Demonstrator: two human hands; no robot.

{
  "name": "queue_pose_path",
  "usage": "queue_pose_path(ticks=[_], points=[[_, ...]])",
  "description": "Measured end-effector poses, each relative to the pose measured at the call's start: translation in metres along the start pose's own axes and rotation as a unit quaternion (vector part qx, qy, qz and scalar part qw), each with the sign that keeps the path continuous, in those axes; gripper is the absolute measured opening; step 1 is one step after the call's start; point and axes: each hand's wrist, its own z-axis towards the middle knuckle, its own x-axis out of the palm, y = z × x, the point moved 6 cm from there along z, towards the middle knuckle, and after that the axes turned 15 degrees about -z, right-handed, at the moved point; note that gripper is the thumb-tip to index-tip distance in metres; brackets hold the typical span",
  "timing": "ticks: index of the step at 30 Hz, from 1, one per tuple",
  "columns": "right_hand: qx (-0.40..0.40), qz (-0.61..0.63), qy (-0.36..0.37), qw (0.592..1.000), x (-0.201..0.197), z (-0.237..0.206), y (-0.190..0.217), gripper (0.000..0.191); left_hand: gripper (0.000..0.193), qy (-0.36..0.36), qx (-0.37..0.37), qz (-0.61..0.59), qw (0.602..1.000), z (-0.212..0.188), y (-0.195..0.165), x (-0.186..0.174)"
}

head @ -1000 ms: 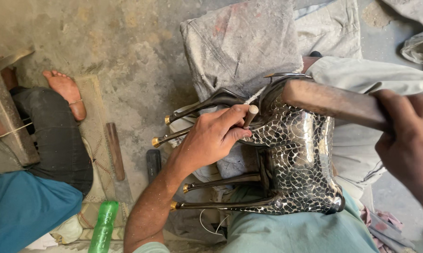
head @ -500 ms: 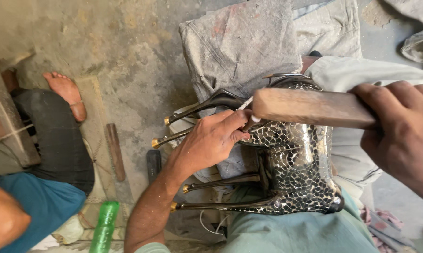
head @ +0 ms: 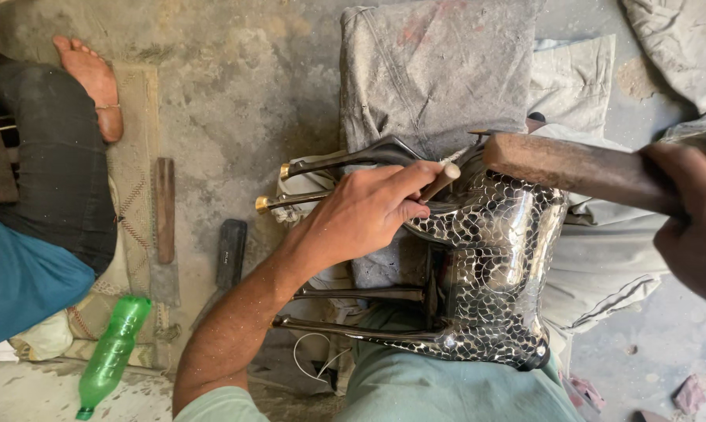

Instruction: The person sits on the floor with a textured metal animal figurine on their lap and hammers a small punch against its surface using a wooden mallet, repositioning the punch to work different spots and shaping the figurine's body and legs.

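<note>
Metalwork fills the middle of the view: a dark animal figure (head: 490, 273) with a scale-like silver pattern lies on its side across the person's lap, its four thin legs pointing toward 9 o'clock, the upper two tipped with brass. The left hand (head: 369, 215) rests on the figure's upper flank, fingers closed around a small chisel (head: 440, 181) whose pale blunt end sticks out toward 1 o'clock; the working tip is hidden under the fingers. At 3 o'clock from that hand, the right hand (head: 693, 223) is wrapped around one end of a wooden block (head: 576, 168), held level just above the figure and reaching toward the chisel's end; whether the two touch cannot be told. The right hand is cut off by the frame edge, so only part of its grip shows. A grey cloth (head: 431, 70) lies beyond the figure at 12 o'clock. At 9 o'clock, on the concrete floor, lie a wooden-handled tool (head: 164, 207) and a dark flat bar (head: 231, 254); a green plastic bottle (head: 112, 355) lies at 8 o'clock. Another person's bare foot (head: 95, 82) shows at 10 o'clock.
</note>
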Motion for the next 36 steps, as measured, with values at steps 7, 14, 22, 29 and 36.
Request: queue_pose_path(ticks=[7, 14, 22, 29, 36], points=[[0.080, 0.158, -0.014, 0.984, 0.006, -0.006, 0.005, 0.033, 0.050, 0.021, 0.017, 0.026, 0.999, 0.005, 0.000, 0.001], [0.034, 0.042, -0.010, 0.998, -0.048, 0.016, 0.057, 0.049, 0.050, 0.046, -0.009, 0.024, 0.999, 0.006, 0.009, 0.003], [0.082, 0.197, -0.054, 0.975, -0.031, 0.004, 0.048, 0.034, 0.045, 0.048, 0.023, 0.050, 0.997, 0.005, 0.006, 0.002], [0.052, 0.060, -0.079, 0.994, -0.050, 0.009, 0.067, 0.050, 0.052, 0.079, -0.024, 0.042, 0.996, 0.007, 0.010, 0.003], [-0.014, -0.142, -0.073, 0.987, -0.056, 0.014, 0.087, 0.047, 0.052, 0.086, -0.003, 0.040, 0.996, 0.008, 0.009, -0.001]])
